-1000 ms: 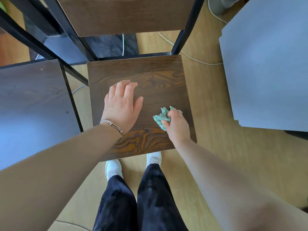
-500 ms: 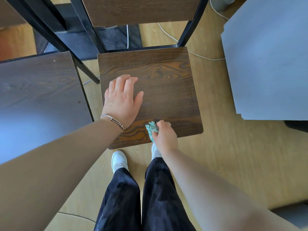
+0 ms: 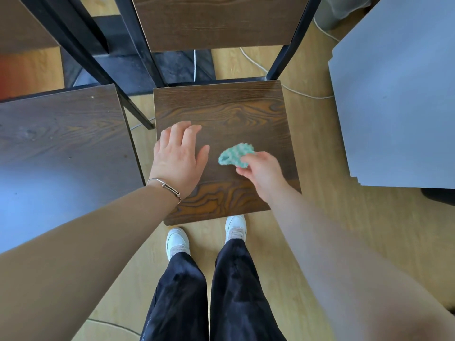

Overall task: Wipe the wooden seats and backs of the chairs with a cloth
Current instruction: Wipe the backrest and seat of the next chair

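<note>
The left hand point(image 3: 178, 161) lies flat on the dark brown square wooden chair seat point(image 3: 221, 109), near its left edge, fingers straight and close together, thumb spread aside. A thin silver bracelet point(image 3: 167, 187) circles that wrist. The right hand point(image 3: 263, 172) pinches a crumpled green-and-white cloth point(image 3: 234, 155) in curled fingers, about midway between the seat's front and back edges, right of centre. The cloth seems to touch the wood, though contact is hard to confirm. The brown wooden chair back point(image 3: 216, 20) stands beyond the seat's rear edge.
</note>
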### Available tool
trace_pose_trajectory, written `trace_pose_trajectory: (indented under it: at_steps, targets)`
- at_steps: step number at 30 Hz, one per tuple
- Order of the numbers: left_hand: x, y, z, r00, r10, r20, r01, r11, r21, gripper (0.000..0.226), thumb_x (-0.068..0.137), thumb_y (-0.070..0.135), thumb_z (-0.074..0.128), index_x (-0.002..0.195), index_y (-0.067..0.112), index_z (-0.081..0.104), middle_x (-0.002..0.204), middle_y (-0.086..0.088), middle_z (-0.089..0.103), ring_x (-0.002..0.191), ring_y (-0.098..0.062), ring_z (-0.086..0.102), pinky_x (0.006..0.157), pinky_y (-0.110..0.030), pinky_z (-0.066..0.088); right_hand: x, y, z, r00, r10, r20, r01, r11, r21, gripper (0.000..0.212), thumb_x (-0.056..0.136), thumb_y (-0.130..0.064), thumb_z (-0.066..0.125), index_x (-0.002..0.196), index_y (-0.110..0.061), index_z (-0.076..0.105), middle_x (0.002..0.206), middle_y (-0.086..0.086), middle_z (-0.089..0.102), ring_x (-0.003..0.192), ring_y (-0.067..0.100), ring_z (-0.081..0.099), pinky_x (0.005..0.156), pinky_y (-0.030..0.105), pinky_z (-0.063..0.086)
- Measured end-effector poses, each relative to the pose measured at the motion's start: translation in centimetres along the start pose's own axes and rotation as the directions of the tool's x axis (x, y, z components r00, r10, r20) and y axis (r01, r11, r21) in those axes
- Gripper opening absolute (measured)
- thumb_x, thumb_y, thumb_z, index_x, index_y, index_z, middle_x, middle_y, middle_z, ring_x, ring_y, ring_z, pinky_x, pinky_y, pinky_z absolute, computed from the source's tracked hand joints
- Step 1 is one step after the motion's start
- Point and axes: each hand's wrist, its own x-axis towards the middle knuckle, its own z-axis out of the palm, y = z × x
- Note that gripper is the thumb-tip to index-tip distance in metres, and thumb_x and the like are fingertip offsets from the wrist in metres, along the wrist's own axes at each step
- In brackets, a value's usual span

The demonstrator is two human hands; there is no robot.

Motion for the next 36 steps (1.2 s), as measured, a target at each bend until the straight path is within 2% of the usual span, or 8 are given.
trace_pose_trajectory:
  at_steps: [3,5,10,15,21,27,32,36]
  targets:
    - [1.0,0.9,-0.3,1.0,0.007,-0.005,-0.007,1.0,-0.004,0.045,0.098,0.039,0.046,0.136,0.015,0.046,0.141,-0.008,0.043,0.127,-0.031,0.038,0.101,-0.049,0.036,1.4,-2.9,-1.8,0.998,0.057,-0.038,-0.053,0.993,0.101,0.017,0.085,0.002,0.065,0.101,-0.002,0.059,0.112,0.017,0.064,0.102,0.026,0.067,0.087,0.04,0.059]
    - [1.8,1.5,-0.4,1.0,0.011,-0.003,-0.011,1.0,-0.004,0.045,0.098,0.039,0.046,0.136,0.015,0.046,0.141,-0.007,0.042,0.128,-0.031,0.038,0.102,-0.049,0.036,2.2,-4.3,-2.8,0.995,0.05,-0.087,-0.048,0.999,0.024,0.025,0.083,-0.004,0.069,0.107,-0.011,0.062,0.114,0.011,0.066,0.102,0.021,0.066,0.083,0.034,0.058]
    - [3.6,2.5,-0.1,1.0,0.023,-0.003,-0.023,1.0,-0.004,0.045,0.098,0.039,0.046,0.136,0.016,0.046,0.141,-0.007,0.042,0.128,-0.031,0.037,0.102,-0.05,0.037,4.1,-7.0,-4.6,0.994,0.02,-0.103,-0.02,1.0,-0.007,0.069,0.081,0.008,0.064,0.138,-0.028,0.05,0.117,0.002,0.063,0.084,0.014,0.061,0.064,0.026,0.048]
    - [4.3,3.3,0.5,1.0,0.019,0.01,-0.019,1.0,-0.002,0.045,0.097,0.039,0.046,0.136,0.015,0.046,0.141,-0.008,0.042,0.128,-0.031,0.038,0.102,-0.05,0.037,4.4,-8.5,-5.8,0.978,0.193,-0.08,-0.176,0.968,0.18,0.039,0.083,0.009,0.065,0.119,-0.006,0.058,0.116,0.019,0.06,0.099,0.025,0.065,0.074,0.03,0.06]
    - [4.8,4.2,1.1,1.0,0.014,0.025,-0.015,1.0,0.014,0.045,0.097,0.039,0.046,0.135,0.014,0.047,0.14,-0.008,0.043,0.125,-0.032,0.039,0.099,-0.05,0.037,4.2,-9.0,-6.4,0.974,0.224,-0.043,-0.21,0.955,0.207,0.026,0.083,-0.003,0.075,0.103,-0.007,0.059,0.111,0.015,0.061,0.102,0.026,0.063,0.081,0.036,0.06]
    - [5.7,5.2,2.1,0.998,0.011,0.054,-0.012,0.999,0.031,0.047,0.097,0.039,0.046,0.138,0.015,0.044,0.142,-0.008,0.041,0.128,-0.032,0.037,0.102,-0.05,0.035,5.3,-8.0,-6.6,0.993,0.11,0.038,-0.113,0.989,0.098,0.027,0.087,-0.01,0.074,0.111,-0.005,0.064,0.115,0.015,0.066,0.101,0.028,0.069,0.082,0.038,0.06]
    - [6.3,5.9,2.0,0.993,0.01,0.114,-0.026,0.989,0.143,0.052,0.098,0.043,0.042,0.144,0.02,0.035,0.148,-0.006,0.034,0.134,-0.031,0.029,0.108,-0.048,0.03,4.4,-8.5,-6.2,0.997,-0.06,-0.043,0.042,0.942,-0.333,0.022,0.085,-0.025,0.076,0.105,-0.021,0.067,0.101,-0.003,0.071,0.093,0.011,0.065,0.071,0.026,0.052]
    - [7.1,6.7,-0.2,0.992,-0.005,0.126,-0.032,0.956,0.291,0.057,0.098,0.047,0.038,0.148,0.023,0.025,0.153,-0.006,0.028,0.142,-0.03,0.02,0.115,-0.048,0.024,2.5,-11.8,-6.0,0.99,-0.134,-0.051,0.109,0.936,-0.335,0.031,0.082,-0.021,0.079,0.11,-0.018,0.067,0.105,0.0,0.07,0.093,0.014,0.068,0.077,0.032,0.06]
